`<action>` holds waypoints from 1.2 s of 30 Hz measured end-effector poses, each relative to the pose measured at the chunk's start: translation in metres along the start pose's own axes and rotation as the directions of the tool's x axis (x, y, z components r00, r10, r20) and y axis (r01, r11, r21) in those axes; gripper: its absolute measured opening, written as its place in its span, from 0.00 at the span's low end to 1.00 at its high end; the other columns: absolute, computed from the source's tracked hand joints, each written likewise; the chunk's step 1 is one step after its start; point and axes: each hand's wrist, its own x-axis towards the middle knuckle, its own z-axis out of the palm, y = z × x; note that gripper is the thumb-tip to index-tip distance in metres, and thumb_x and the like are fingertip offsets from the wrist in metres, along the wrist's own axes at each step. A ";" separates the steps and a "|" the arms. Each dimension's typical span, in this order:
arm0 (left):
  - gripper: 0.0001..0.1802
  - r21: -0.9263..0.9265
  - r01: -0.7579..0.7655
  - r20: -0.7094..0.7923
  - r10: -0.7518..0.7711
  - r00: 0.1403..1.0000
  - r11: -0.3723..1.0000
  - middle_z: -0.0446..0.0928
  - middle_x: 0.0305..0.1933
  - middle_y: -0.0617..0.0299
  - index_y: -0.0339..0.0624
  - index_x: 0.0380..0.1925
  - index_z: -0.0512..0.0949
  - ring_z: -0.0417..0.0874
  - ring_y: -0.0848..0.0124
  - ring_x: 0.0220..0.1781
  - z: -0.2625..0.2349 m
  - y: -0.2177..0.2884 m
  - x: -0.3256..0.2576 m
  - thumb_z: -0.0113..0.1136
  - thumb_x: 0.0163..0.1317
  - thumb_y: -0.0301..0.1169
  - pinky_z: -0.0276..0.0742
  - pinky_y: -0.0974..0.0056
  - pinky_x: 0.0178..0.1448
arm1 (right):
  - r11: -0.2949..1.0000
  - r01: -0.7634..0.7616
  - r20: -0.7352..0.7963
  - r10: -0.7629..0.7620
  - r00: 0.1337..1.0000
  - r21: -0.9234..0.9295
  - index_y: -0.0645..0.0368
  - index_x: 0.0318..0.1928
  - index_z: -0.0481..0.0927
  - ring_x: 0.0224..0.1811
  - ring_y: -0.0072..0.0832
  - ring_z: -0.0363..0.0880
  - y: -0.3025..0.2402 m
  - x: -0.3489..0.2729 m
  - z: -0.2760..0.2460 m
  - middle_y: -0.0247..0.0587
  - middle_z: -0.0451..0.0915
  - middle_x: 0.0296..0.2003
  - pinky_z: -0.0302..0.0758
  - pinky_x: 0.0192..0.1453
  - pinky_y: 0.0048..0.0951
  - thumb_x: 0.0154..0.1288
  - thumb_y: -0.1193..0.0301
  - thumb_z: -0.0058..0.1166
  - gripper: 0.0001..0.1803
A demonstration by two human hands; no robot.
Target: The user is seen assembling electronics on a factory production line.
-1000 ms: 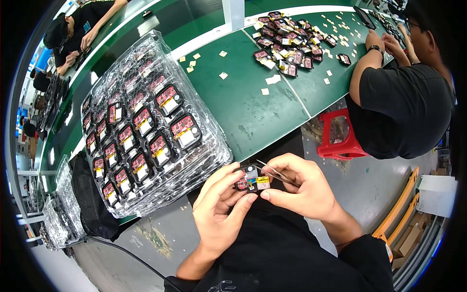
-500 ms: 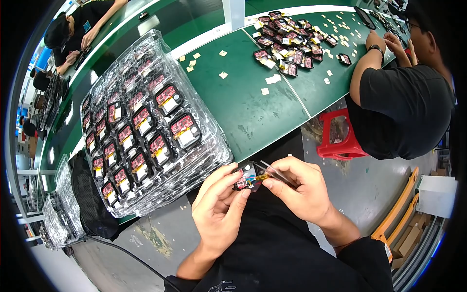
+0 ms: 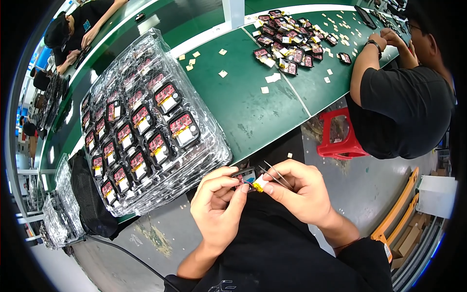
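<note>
In front of my body, my left hand (image 3: 216, 209) is closed round the edge of a small black device housing (image 3: 242, 173) that carries a red circuit board. A small white battery (image 3: 260, 180) with yellow tape on its end sits beside the housing, between thumb and fingertips of my right hand (image 3: 304, 194). That same hand also keeps hold of metal tweezers (image 3: 274, 171), whose points stick up away from the housing. Wires between battery and board are too small to make out. My left fingers cover part of the housing.
At the left, stacked clear plastic trays (image 3: 214, 151) hold several similar housings (image 3: 185, 129). Further back on the green table (image 3: 233, 107) lies a heap of housings (image 3: 287, 41) amid small pale paper squares (image 3: 223, 74). A co-worker (image 3: 404, 102) sits at right, near a red stool (image 3: 338, 136).
The battery has been tilted up from the housing, so its white face now shows. The tweezers have swung upward in my right hand. The housing has tipped in my left fingers.
</note>
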 end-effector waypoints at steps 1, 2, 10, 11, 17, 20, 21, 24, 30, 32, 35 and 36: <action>0.14 -0.009 0.008 -0.021 -0.009 1.000 1.000 0.75 0.60 0.46 0.27 0.45 0.76 0.86 0.65 0.55 0.001 0.000 0.000 0.64 0.61 0.06 0.88 0.65 0.58 | 0.998 0.032 -0.062 -0.029 0.998 0.045 0.70 0.50 0.82 0.38 0.17 0.84 0.000 0.000 0.003 0.40 0.87 0.40 0.81 0.41 0.22 0.69 0.82 0.64 0.11; 0.14 -0.007 0.008 -0.027 -0.008 1.000 1.000 0.75 0.60 0.46 0.27 0.45 0.76 0.86 0.65 0.55 0.001 0.002 0.000 0.64 0.61 0.06 0.88 0.65 0.58 | 0.998 0.031 -0.055 -0.028 0.998 0.046 0.70 0.50 0.82 0.38 0.17 0.84 -0.002 0.000 0.002 0.40 0.87 0.40 0.81 0.41 0.22 0.69 0.82 0.64 0.11; 0.15 -0.039 0.036 -0.039 -0.037 0.999 0.999 0.75 0.56 0.48 0.32 0.42 0.72 0.84 0.72 0.49 0.006 0.003 0.001 0.63 0.61 0.06 0.85 0.67 0.54 | 0.947 0.131 -0.011 -0.140 0.990 -0.294 0.68 0.44 0.87 0.36 0.25 0.87 -0.008 0.003 -0.003 0.44 0.86 0.39 0.82 0.38 0.24 0.62 0.84 0.68 0.09; 0.15 -0.038 0.036 -0.039 -0.038 0.999 0.999 0.75 0.56 0.48 0.32 0.42 0.72 0.84 0.72 0.49 0.007 0.004 0.001 0.63 0.61 0.06 0.85 0.67 0.54 | 0.947 0.130 -0.011 -0.139 0.990 -0.293 0.68 0.44 0.87 0.36 0.25 0.87 -0.008 0.003 -0.003 0.44 0.86 0.39 0.82 0.38 0.24 0.62 0.84 0.68 0.09; 0.15 0.026 0.002 -0.013 -0.002 1.000 1.000 0.76 0.55 0.47 0.32 0.41 0.72 0.85 0.71 0.49 0.006 0.000 0.000 0.62 0.62 0.06 0.86 0.67 0.53 | 0.863 0.246 -0.025 -0.286 0.958 -0.442 0.67 0.43 0.87 0.34 0.28 0.88 -0.004 0.004 0.002 0.45 0.86 0.38 0.82 0.36 0.27 0.60 0.85 0.68 0.10; 0.12 -0.030 -0.017 -0.023 0.017 1.000 0.999 0.76 0.56 0.46 0.26 0.42 0.76 0.86 0.66 0.53 0.004 0.000 0.000 0.63 0.62 0.06 0.90 0.66 0.55 | 0.848 0.253 -0.026 -0.299 0.954 -0.467 0.67 0.43 0.87 0.34 0.30 0.88 -0.004 0.004 0.005 0.46 0.86 0.37 0.82 0.35 0.28 0.60 0.85 0.69 0.11; 0.12 -0.033 0.005 -0.019 -0.006 1.000 0.999 0.76 0.57 0.46 0.25 0.43 0.76 0.86 0.65 0.54 0.005 0.002 0.001 0.63 0.62 0.06 0.90 0.65 0.56 | 0.836 0.279 -0.017 -0.325 0.946 -0.472 0.66 0.44 0.87 0.34 0.31 0.88 -0.001 0.005 0.006 0.46 0.86 0.38 0.82 0.35 0.28 0.60 0.85 0.69 0.11; 0.14 -0.009 0.023 0.003 -0.023 1.000 1.000 0.76 0.58 0.45 0.28 0.45 0.75 0.86 0.65 0.55 0.004 0.003 0.000 0.62 0.62 0.06 0.88 0.64 0.58 | 0.810 0.311 -0.004 -0.360 0.933 -0.497 0.66 0.44 0.87 0.33 0.32 0.88 -0.001 0.005 0.007 0.46 0.86 0.38 0.82 0.34 0.29 0.59 0.85 0.68 0.12; 0.14 -0.021 -0.012 0.037 0.013 0.999 1.000 0.75 0.59 0.45 0.27 0.46 0.76 0.85 0.63 0.58 0.001 0.003 0.000 0.61 0.63 0.06 0.86 0.62 0.62 | 0.803 0.308 -0.024 -0.372 0.928 -0.510 0.67 0.40 0.88 0.30 0.26 0.85 -0.004 0.009 0.012 0.44 0.86 0.35 0.79 0.32 0.25 0.57 0.85 0.70 0.10; 0.13 -0.050 -0.019 0.037 0.021 0.999 0.999 0.76 0.59 0.46 0.25 0.46 0.77 0.85 0.60 0.60 0.001 0.003 0.000 0.61 0.64 0.06 0.87 0.60 0.63 | 0.806 0.304 -0.030 -0.369 0.929 -0.508 0.66 0.40 0.88 0.30 0.27 0.85 -0.004 0.010 0.014 0.44 0.86 0.35 0.79 0.32 0.25 0.56 0.86 0.70 0.10; 0.13 -0.061 -0.002 0.047 0.005 0.999 0.998 0.75 0.60 0.46 0.25 0.47 0.77 0.85 0.60 0.60 0.000 0.002 0.001 0.60 0.64 0.06 0.88 0.60 0.63 | 0.754 0.328 -0.024 -0.414 0.910 -0.569 0.66 0.39 0.87 0.29 0.27 0.84 -0.003 0.010 0.015 0.44 0.86 0.34 0.78 0.31 0.25 0.56 0.86 0.69 0.10; 0.15 -0.043 0.016 0.053 -0.014 0.998 0.999 0.75 0.60 0.45 0.27 0.47 0.76 0.84 0.62 0.59 0.000 0.004 0.001 0.61 0.63 0.06 0.86 0.62 0.63 | 0.762 0.310 -0.037 -0.401 0.915 -0.569 0.67 0.39 0.87 0.28 0.27 0.84 -0.005 0.011 0.015 0.43 0.86 0.34 0.77 0.31 0.25 0.57 0.86 0.69 0.09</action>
